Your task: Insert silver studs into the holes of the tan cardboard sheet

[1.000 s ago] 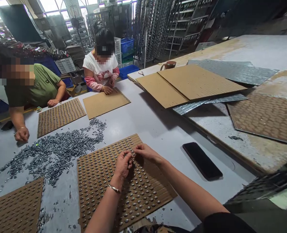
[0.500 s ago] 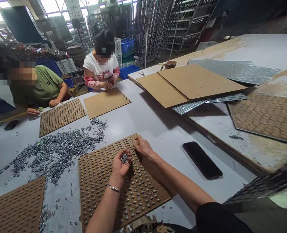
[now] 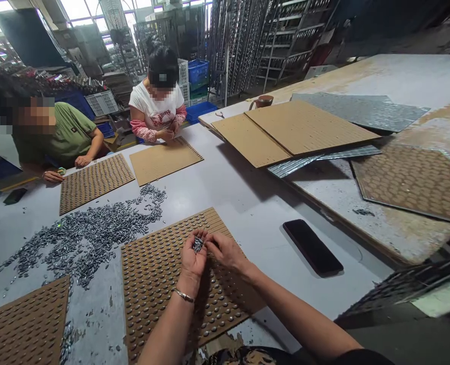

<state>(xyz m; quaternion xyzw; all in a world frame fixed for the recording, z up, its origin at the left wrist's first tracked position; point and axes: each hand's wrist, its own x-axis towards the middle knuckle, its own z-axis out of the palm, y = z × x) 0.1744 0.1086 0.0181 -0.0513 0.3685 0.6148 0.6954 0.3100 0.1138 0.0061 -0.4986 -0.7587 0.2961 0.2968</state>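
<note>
My left hand [image 3: 194, 258] is cupped palm up around a small heap of shiny grey spindle-shaped metal pieces [image 3: 198, 245]. Thumb and fingers of my right hand [image 3: 225, 251] are pinched together at the right edge of that heap; whether a piece is between them is hidden. Both hands are above a brown ridged cardboard sheet [image 3: 148, 304], which carries rows of the same pieces. Bare ridges show along the sheet's far right edge. A large loose pile of these metal pieces [image 3: 91, 235] lies on the table to the left, beyond the sheet.
Right of my arms lies a black phone [image 3: 313, 247]. Stacked cardboard sheets [image 3: 308, 126] overhang the table behind it, near a brown mug [image 3: 263, 101]. Another filled sheet [image 3: 23, 324] is at lower left. Two people [image 3: 158, 101] sit across the table [image 3: 225, 187] with their own sheets.
My right hand has come back from the sheet's far right edge to the heap in my left palm. The left hand has shifted slightly up and right.
</note>
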